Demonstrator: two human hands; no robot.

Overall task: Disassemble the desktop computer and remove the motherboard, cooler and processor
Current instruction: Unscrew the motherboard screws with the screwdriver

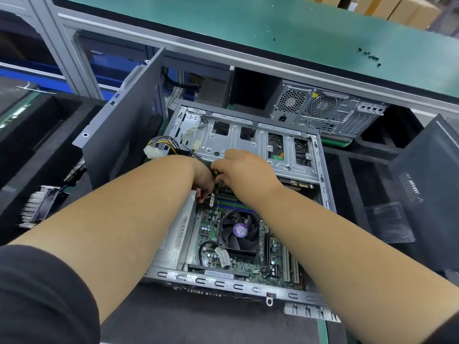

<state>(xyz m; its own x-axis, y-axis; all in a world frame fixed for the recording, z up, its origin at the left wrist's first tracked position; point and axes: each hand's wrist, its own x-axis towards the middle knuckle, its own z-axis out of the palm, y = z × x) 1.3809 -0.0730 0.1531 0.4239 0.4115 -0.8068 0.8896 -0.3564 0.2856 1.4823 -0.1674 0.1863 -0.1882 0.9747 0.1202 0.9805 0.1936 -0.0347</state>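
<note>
1. The desktop computer [248,207] lies open on its side in front of you, side panel off. The motherboard [223,259] sits flat on the case floor, with the cooler [239,230] mounted on it near the middle. The processor is hidden beneath the cooler, so you cannot see it yet.

2. Your left hand [205,184] reaches down at the board's far edge, by the memory slots [233,203]. Its fingers curl in as if pinching a connector or cable, but the wrist covers them — I cannot tell what it grips.

3. Your right hand [244,167] hovers just above, fingers bent around a dark cable [196,155] that runs up toward the drive cage [248,140]. It seems to hold that cable aside.

4. The loose power plug [153,151] with its yellow and black wires already hangs free at the left.

5. Handling, as I judge it: the cables are soft and springy, so pull by the plug body, never by the wires. The board is thin, stiff and fragile — lift it by its bare edges once everything is unplugged and unscrewed.

6. The cooler looks the heaviest part; grasp its frame, not the fan blades. The processor is light, with delicate contacts, so take it by its sides only.
</note>
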